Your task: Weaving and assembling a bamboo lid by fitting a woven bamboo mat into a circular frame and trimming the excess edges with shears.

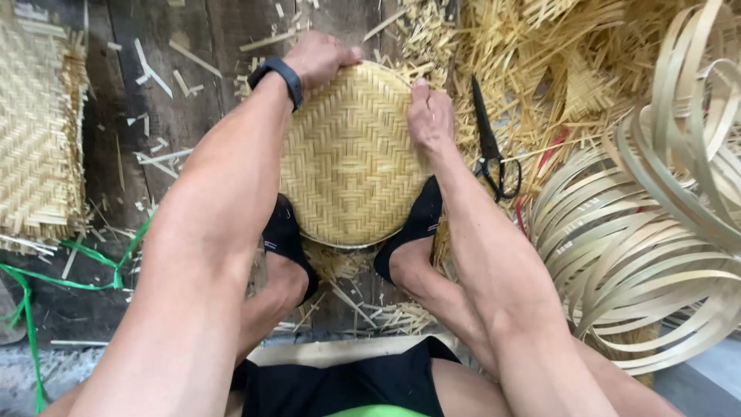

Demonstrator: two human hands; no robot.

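A round woven bamboo tray [349, 158] lies bottom up on the dark wooden floor, pinned at its near edge between my two feet in black socks. My left hand [320, 55], with a black band on the wrist, grips the tray's far left rim. My right hand [429, 116] presses flat on the right rim, fingers together and pointing away from me.
Black scissors [488, 147] lie just right of the tray on a heap of bamboo offcuts [540, 69]. A pile of bent bamboo hoops [648, 232] fills the right side. A flat woven mat [35, 131] lies at the left, with green strapping [31, 293] below it.
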